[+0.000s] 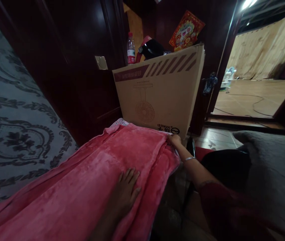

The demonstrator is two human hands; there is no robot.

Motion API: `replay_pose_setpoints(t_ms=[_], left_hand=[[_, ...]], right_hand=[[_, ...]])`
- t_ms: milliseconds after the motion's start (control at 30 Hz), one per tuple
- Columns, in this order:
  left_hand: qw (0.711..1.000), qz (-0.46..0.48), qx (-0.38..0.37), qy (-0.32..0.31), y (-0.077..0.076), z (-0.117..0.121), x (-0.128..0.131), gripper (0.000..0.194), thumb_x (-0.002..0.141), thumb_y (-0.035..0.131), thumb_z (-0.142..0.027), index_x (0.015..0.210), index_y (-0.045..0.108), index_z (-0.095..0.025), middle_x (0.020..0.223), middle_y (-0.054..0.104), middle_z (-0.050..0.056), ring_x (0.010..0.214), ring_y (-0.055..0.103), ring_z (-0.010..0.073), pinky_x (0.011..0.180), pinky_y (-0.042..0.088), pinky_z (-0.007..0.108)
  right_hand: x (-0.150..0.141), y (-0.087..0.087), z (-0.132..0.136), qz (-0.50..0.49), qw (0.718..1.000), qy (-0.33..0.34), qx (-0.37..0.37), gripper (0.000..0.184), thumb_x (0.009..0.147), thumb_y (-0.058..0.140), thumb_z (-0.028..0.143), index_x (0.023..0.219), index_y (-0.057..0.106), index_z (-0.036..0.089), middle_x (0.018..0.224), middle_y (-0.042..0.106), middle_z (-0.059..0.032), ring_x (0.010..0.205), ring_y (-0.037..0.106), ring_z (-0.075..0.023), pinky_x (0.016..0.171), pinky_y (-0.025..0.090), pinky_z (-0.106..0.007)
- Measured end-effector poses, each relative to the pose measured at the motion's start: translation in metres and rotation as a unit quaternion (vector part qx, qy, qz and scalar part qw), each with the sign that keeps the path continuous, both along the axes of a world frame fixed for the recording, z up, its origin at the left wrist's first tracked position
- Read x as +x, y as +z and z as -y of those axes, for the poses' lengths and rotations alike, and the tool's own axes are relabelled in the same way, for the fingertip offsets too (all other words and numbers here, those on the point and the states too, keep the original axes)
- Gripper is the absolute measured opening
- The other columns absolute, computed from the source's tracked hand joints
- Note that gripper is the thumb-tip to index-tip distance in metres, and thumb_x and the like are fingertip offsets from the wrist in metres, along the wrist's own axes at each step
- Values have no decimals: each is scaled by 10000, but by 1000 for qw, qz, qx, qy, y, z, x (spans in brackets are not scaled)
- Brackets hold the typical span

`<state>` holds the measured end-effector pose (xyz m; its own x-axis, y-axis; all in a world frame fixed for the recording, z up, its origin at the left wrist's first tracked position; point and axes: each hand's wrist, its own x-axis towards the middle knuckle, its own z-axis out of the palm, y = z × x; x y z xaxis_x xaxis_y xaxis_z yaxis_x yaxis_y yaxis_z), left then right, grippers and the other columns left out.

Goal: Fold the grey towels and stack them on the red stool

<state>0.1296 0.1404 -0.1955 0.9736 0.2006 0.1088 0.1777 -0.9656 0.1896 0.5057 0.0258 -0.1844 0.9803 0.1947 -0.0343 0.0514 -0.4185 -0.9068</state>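
A pink fleece blanket (82,180) lies stretched out in front of me, running from the lower left toward a cardboard box. My left hand (126,189) rests flat on the blanket with its fingers spread, holding nothing. My right hand (174,139), with a silver bangle on the wrist, reaches forward and pinches the blanket's far right corner, just below the box.
The large cardboard box (162,90) with a fan drawing stands beyond the blanket, with a water bottle (131,48), a dark appliance and a red poster on it. Patterned grey fabric (12,127) is at left, a grey cushion (273,167) at right, an open doorway at far right.
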Motion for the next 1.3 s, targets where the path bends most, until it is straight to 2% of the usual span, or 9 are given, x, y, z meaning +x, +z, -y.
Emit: replay_pose_setpoints(t_ms=[133, 300, 600, 667, 800, 967, 1100, 1200, 1300], left_hand=[[1000, 5, 9, 2, 0, 1, 0, 549, 1017, 381, -375, 1554, 349, -263, 1599, 382, 72, 1502, 296, 245, 1243, 200, 551], [1000, -2, 22, -17, 4, 6, -3, 539, 1017, 383, -415, 1548, 349, -327, 1622, 346, 37, 1506, 281, 250, 1241, 202, 555], [999, -25, -8, -37, 11, 10, -4, 534, 1005, 425, -399, 1534, 354, -388, 1642, 301, -2, 1516, 245, 278, 1226, 181, 615], [999, -24, -18, -40, 11, 11, -5, 551, 1000, 440, -390, 1541, 336, -392, 1644, 294, -11, 1520, 232, 286, 1228, 168, 626], [998, -3, -38, -57, 12, 12, -8, 558, 1010, 424, -386, 1552, 297, -410, 1640, 301, -32, 1530, 206, 271, 1246, 139, 607], [995, -11, -76, -69, 17, 16, -13, 566, 1006, 440, -396, 1548, 282, -438, 1648, 275, -53, 1536, 183, 281, 1239, 117, 640], [992, -3, -98, -78, 15, 15, -13, 563, 995, 459, -428, 1536, 304, -449, 1639, 295, -69, 1540, 167, 277, 1235, 129, 643], [991, 3, -108, -79, 11, 13, -12, 549, 995, 448, -456, 1528, 317, -453, 1625, 329, -76, 1533, 196, 280, 1228, 138, 652], [990, 22, -110, -82, 6, 13, -13, 557, 987, 457, -490, 1527, 333, -431, 1628, 329, -53, 1512, 264, 276, 1227, 203, 617]], right_hand=[[3, 14, -10, 52, 994, 11, -90, 163, 799, 692, 282, 843, 704, 126, 802, 702, -149, 886, 677, -276, 750, 492, -297], [0, 31, -17, 176, 975, 1, -139, 348, 950, 459, 241, 1250, 611, 152, 1264, 637, -155, 1160, 587, -231, 914, 454, -274], [-6, 11, -12, 160, 948, 31, -273, 340, 913, 477, 134, 1189, 660, 55, 1094, 674, -258, 1071, 651, -312, 879, 490, -364], [-13, 20, -21, 228, 926, 51, -296, 373, 922, 454, 128, 1236, 637, 45, 1173, 644, -275, 1160, 601, -332, 932, 480, -395], [-40, 38, -74, 399, 836, 197, -322, 427, 977, 421, 244, 1343, 606, 122, 1385, 560, -208, 1307, 485, -311, 1049, 437, -425], [-57, 13, -139, 409, 772, 381, -304, 599, 1015, 341, 475, 1576, 329, 263, 1643, 256, -59, 1507, 222, -275, 1199, 257, -500], [-39, -7, -159, 364, 779, 401, -315, 531, 1014, 335, 443, 1491, 486, 265, 1563, 419, -69, 1447, 363, -260, 1179, 300, -457], [-25, 4, -178, 369, 803, 363, -296, 448, 1004, 372, 373, 1307, 660, 212, 1374, 615, -113, 1280, 546, -279, 1087, 404, -407], [-17, 22, -204, 371, 818, 333, -286, 453, 976, 409, 269, 1376, 595, 170, 1356, 619, -145, 1230, 583, -286, 1016, 450, -365]])
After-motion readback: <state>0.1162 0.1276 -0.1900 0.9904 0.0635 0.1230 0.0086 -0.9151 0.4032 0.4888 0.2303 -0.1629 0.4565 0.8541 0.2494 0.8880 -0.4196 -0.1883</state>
